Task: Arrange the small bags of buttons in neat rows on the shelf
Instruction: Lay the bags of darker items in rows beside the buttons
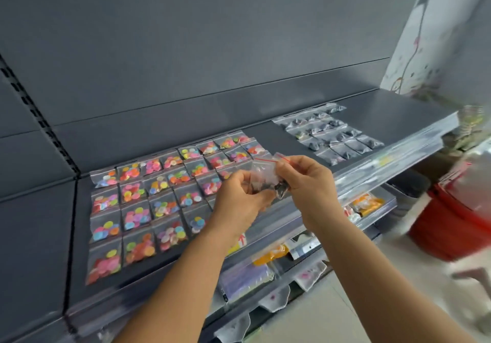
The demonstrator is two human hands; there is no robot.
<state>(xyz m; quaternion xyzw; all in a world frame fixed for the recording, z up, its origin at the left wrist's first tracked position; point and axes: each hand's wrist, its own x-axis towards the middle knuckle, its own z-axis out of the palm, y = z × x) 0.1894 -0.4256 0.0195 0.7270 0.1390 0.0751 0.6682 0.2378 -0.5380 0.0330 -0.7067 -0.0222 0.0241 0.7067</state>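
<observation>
Small clear zip bags of dark buttons [268, 180] are held above the front of the grey shelf [398, 114]. My left hand [239, 199] grips the lower bags, and my right hand [305, 180] pinches one bag with a red seal line at its top. Rows of bags with colourful buttons [148, 199] cover the left part of the shelf. A smaller block of dark-button bags [332, 135] lies in rows at the right rear.
The shelf's clear plastic front rail [372, 172] runs along its edge. Lower shelves hold orange and white packets [366, 204]. A red bucket [457, 217] stands on the floor at the right. Bare shelf lies between the two bag groups.
</observation>
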